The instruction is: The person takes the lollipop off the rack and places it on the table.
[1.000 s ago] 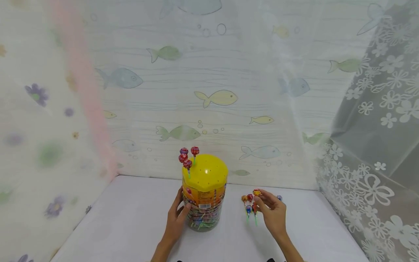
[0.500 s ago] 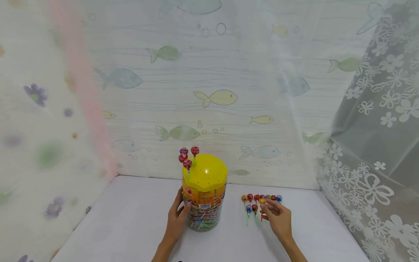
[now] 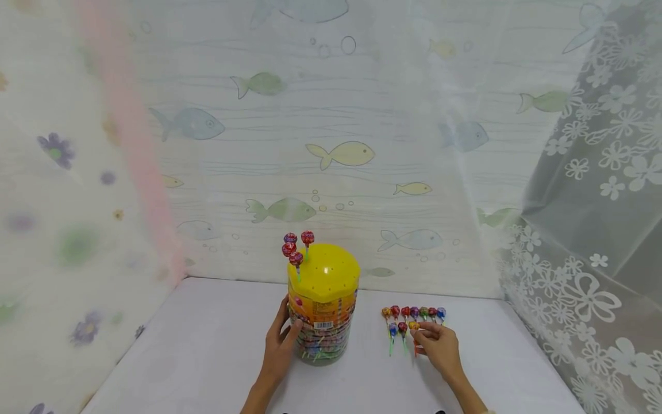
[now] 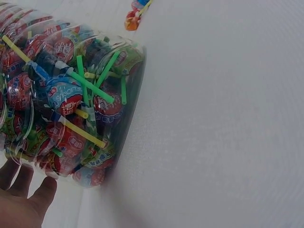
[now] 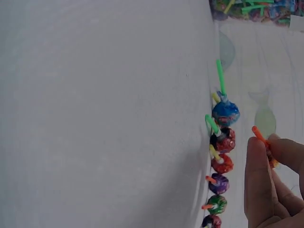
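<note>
A clear jar packed with lollipops [image 3: 312, 313], topped by a yellow lid [image 3: 333, 276], stands on the white table. My left hand [image 3: 277, 348] holds its left side, thumb toward the front; in the left wrist view fingertips [image 4: 47, 184] lie against the plastic. Several red-wrapped lollipops [image 3: 296, 259] stick up from holes at the lid's left. To the right, my right hand [image 3: 439, 345] pinches a yellow-wrapped lollipop [image 3: 414, 325] between thumb and fingers. Its orange stick [image 5: 257, 133] shows in the right wrist view, while the fingers partly cover its head.
Beyond the right hand, several lollipops lie in a row, a blue-wrapped one [image 3: 441, 313] at its right end. Blue [image 3: 393, 329] and dark red [image 3: 403, 328] ones lie in front of the row. A fish-printed curtain [image 3: 341, 190] hangs behind the table.
My right hand, with the yellow lollipop, has moved right and then slightly nearer, uncovering more of the row. My left hand and the jar stay put.
</note>
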`<state>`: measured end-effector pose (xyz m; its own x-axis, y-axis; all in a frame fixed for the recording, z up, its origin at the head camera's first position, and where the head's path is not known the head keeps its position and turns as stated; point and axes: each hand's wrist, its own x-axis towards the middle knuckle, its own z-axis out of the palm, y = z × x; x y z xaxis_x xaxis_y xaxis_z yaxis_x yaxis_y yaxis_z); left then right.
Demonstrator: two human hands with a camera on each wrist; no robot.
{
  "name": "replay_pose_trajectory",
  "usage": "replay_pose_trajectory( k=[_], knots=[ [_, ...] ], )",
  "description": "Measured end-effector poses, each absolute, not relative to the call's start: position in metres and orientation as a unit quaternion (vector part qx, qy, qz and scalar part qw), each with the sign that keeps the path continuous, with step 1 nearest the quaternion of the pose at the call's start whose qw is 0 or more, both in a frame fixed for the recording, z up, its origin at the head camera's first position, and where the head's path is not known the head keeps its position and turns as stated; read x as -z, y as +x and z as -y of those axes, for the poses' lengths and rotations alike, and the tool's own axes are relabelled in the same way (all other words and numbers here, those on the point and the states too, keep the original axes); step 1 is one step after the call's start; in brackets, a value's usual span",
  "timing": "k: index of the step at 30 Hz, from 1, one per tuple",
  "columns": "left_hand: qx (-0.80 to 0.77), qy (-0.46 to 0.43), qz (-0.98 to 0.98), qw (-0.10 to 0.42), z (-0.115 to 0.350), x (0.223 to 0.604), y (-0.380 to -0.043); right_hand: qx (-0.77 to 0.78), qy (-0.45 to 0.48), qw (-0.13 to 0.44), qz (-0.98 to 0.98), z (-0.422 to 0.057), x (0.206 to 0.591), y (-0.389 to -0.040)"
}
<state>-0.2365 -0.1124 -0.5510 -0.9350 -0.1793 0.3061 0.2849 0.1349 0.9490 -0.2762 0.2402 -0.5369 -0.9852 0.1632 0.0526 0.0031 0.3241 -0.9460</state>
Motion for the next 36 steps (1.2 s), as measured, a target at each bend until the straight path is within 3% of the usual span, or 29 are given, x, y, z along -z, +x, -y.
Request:
replay_pose_trajectory(
  k=[13, 26, 36],
  knots=[
    [0.65, -0.038, 0.737, 0.184, 0.113, 0.548, -0.234, -0.496, -0.062, 0.038, 0.865, -0.247, 0.541, -0.292],
    [0.656, -0.034, 0.733, 0.176, 0.113, 0.549, -0.235, -0.448, -0.03, 0.058, 0.892, -0.247, 0.54, -0.302],
    [0.656, -0.031, 0.733, 0.176, 0.114, 0.548, -0.234, -0.447, -0.02, 0.019, 0.894, -0.247, 0.53, -0.292]
  ],
)
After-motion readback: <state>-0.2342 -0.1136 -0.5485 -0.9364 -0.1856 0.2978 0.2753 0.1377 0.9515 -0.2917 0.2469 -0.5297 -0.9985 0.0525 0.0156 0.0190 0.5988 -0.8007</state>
